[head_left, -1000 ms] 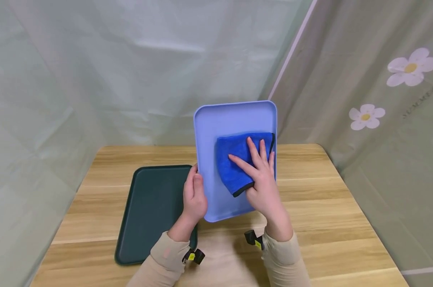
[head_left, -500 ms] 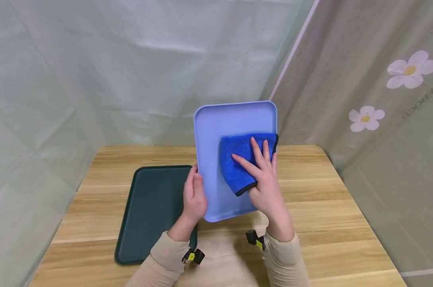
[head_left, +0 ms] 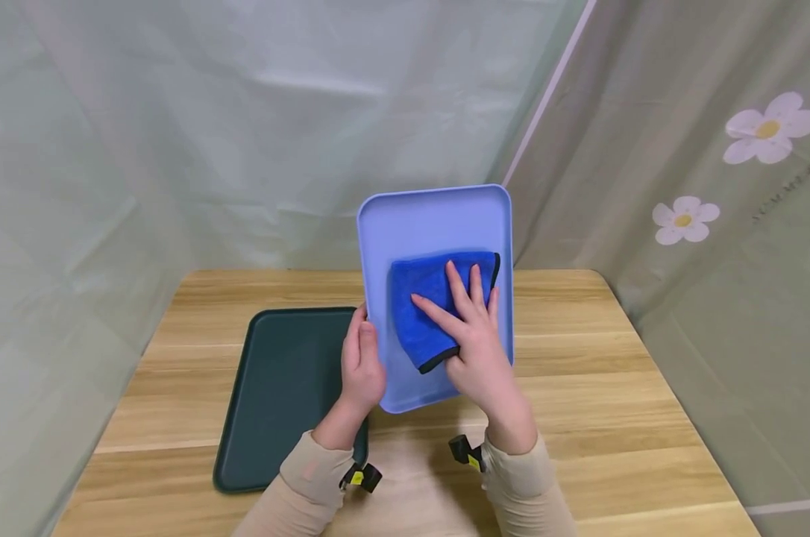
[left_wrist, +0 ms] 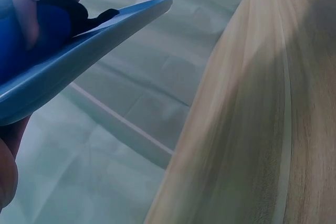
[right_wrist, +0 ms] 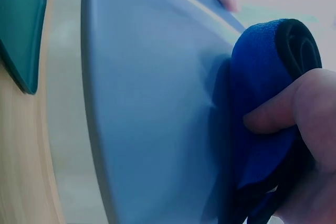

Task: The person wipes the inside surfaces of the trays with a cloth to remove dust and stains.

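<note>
My left hand [head_left: 362,371] grips the left edge of a light blue tray [head_left: 438,221], thumb on the near side and fingers behind. The tray is held tilted up above the table. Against its inner face lies a folded blue cloth [head_left: 418,298] with black edging. My right hand [head_left: 480,354] spreads its fingers over this cloth, pressing it to the tray, while the thumb tucks under its lower edge. From the right wrist view, the thumb [right_wrist: 270,115] pushes into the side of the thick, folded cloth [right_wrist: 262,51].
A dark green tray [head_left: 287,388] lies flat on the wooden table [head_left: 613,418], left of and partly behind my left forearm. Pale curtains [head_left: 277,134] hang behind the table and on both sides, with white flowers [head_left: 767,128] on the right one.
The cloth and my right hand shift slightly right, then slide back left across the tray. The light blue tray moves a little left; my left hand keeps its hold.
</note>
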A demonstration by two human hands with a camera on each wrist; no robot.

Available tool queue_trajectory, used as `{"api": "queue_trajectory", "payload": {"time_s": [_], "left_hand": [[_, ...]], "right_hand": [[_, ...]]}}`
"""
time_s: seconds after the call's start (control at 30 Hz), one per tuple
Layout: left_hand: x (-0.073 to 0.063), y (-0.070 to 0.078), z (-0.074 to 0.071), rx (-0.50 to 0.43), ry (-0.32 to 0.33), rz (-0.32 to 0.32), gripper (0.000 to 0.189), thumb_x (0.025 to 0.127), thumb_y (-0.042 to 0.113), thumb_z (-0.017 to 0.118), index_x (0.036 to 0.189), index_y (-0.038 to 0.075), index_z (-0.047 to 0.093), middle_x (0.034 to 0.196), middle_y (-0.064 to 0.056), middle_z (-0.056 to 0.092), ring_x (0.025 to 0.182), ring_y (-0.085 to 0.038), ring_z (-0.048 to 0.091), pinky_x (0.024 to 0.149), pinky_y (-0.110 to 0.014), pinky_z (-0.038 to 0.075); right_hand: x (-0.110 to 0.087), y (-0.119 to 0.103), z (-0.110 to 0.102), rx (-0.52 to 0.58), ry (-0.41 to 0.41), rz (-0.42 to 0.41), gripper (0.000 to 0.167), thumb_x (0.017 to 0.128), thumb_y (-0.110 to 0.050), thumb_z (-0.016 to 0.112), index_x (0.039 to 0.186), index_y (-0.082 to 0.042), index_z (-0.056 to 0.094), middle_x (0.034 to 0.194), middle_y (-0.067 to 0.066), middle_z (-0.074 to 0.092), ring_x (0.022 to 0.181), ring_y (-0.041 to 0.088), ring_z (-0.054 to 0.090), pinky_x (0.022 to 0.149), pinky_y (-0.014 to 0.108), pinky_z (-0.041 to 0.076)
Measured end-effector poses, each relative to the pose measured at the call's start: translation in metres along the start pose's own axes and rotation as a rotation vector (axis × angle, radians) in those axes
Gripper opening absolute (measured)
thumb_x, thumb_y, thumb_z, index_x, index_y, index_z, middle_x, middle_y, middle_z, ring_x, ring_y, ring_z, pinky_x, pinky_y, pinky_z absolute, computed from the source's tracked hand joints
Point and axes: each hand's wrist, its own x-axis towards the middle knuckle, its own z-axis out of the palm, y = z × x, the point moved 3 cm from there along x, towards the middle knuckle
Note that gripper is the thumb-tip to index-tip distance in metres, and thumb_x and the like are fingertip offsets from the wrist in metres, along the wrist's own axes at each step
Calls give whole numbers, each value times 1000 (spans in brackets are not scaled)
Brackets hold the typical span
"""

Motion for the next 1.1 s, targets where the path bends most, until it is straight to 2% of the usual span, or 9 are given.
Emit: {"api": "queue_trajectory", "payload": {"time_s": [0.17, 0.33, 0.57, 0.77, 1.1], "left_hand": [[1, 0, 0, -3, -1, -8, 44, 119, 15, 26, 150, -10, 44, 144, -29, 57, 126, -19, 60, 106, -30, 50], [2, 0, 1, -39, -1, -13, 47, 119, 20, 26, 150, -11, 43, 141, -28, 58, 123, -18, 62, 104, -30, 53], [1, -3, 0, -51, 14, -18, 48, 120, 21, 25, 151, -11, 43, 137, -11, 64, 116, -14, 66, 97, -27, 56], [2, -2, 1, -81, 4, -18, 51, 120, 25, 25, 151, -11, 42, 137, -1, 64, 116, -14, 66, 96, -28, 56], [0, -3, 2, -100, 3, -30, 49, 120, 22, 25, 150, -13, 41, 139, 2, 62, 120, -15, 65, 100, -30, 56]], "right_hand": [[1, -7, 6, 2, -33, -22, 109, 55, 27, 47, 147, -28, 68, 178, 4, 18, 163, 41, -2, 119, 78, -4], [2, -12, 9, -6, -66, -32, 109, 57, 27, 50, 149, -29, 67, 179, 4, 15, 163, 41, -4, 119, 79, -5], [0, -15, 12, -18, -116, -34, 110, 59, 26, 53, 152, -31, 63, 180, 2, 9, 163, 40, -7, 119, 79, -5], [1, -17, 12, -24, -120, -42, 108, 61, 26, 54, 152, -33, 63, 180, 2, 7, 162, 41, -8, 119, 78, -6], [-1, -17, 12, -41, -160, -46, 106, 64, 23, 58, 153, -35, 62, 180, 4, 4, 162, 41, -11, 119, 78, -6]]}}
